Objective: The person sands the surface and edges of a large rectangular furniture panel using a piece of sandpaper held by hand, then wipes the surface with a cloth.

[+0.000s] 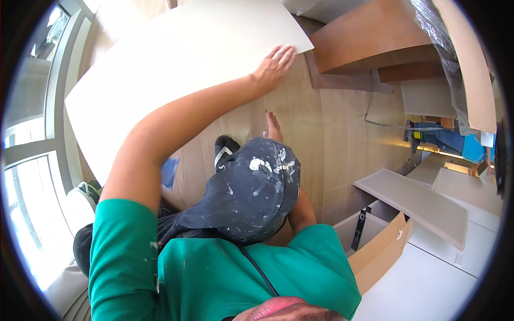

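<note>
The panel (pixel 160 59) lies flat, pale face up, in front of the person, between the window (pixel 32 198) and the brown unit (pixel 369 40). The work on it looks partway along. The panel is out in the open, with no wrapping seen on it; no fitting or fastener shows on its bright face, and it does not appear joined to the unit. What is left cannot be fully judged, since the face is washed out by light and its near edge runs partly behind an arm. On the right, a grey board (pixel 415 206) sits above an open box (pixel 348 227) with a dark rail (pixel 360 230) inside, so other parts nearby also look unassembled.

The panel's long axis runs slantwise: one short end faces the window at the left, while the other points up and right, its near corner coming close to the unit. The lens bends its edges, so the true angle is uncertain. Whether it rests directly on the floor (pixel 340 139) cannot be told.

The left hand (pixel 274 68) is laid palm down near that right corner, fingers straight and slightly parted, gripping nothing. The right hand (pixel 274 128) shows only partly beyond the knee (pixel 259 187), fingers extended and close together, apart from the panel in this view; whether it holds anything cannot be told.
</note>
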Available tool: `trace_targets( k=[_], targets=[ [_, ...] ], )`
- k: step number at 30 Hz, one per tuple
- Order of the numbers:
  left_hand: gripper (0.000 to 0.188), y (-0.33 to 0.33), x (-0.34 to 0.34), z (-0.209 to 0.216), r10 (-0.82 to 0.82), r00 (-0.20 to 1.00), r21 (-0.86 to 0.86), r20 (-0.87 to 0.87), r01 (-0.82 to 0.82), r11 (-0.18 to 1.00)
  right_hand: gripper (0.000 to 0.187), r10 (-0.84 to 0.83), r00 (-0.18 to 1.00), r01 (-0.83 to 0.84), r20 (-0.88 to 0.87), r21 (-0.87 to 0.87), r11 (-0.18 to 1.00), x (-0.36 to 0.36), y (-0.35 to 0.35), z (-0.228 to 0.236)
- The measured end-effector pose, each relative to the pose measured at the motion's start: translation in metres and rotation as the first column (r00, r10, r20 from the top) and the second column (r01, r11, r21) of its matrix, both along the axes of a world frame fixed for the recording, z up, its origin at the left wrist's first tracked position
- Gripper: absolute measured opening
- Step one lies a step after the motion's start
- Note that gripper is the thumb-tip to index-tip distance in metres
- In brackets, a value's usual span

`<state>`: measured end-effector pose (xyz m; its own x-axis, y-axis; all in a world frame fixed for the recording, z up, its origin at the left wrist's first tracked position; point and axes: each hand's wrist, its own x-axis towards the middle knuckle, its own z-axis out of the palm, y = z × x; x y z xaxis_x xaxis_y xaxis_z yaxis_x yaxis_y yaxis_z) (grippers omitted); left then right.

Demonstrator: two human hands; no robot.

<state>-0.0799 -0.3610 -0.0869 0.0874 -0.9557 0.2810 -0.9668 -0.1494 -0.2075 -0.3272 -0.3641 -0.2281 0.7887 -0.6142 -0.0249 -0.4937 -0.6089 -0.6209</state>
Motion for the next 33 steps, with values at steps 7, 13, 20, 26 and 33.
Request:
trace_targets(
  k=[7,13,20,26,33],
  targets=[
    [0.078,0.189,0.015,0.031,-0.114,0.985,0.156,-0.132,0.134,0.979,0.062,-0.166,0.986,0.166,-0.003,0.089,0.982,-0.008,-0.049,-0.032],
    [0.082,0.376,0.029,0.070,0.049,0.984,0.533,-0.172,0.051,0.844,0.044,-0.527,0.539,0.527,0.657,0.225,0.819,0.138,-0.193,0.115],
    [0.072,0.425,0.068,0.069,-0.046,0.982,0.534,-0.181,0.137,0.834,0.066,0.002,0.998,0.036,-0.071,0.534,0.845,0.217,-0.241,0.171],
    [0.066,0.486,0.147,0.065,-0.184,0.982,0.559,0.030,0.136,0.818,0.079,0.031,0.997,-0.007,-0.075,0.304,0.953,0.172,-0.178,0.137],
    [0.094,0.504,0.201,0.075,0.069,0.997,0.406,-0.034,-0.049,0.912,0.074,-0.186,0.957,0.116,0.224,0.294,0.949,0.118,-0.062,0.107]
  ],
)
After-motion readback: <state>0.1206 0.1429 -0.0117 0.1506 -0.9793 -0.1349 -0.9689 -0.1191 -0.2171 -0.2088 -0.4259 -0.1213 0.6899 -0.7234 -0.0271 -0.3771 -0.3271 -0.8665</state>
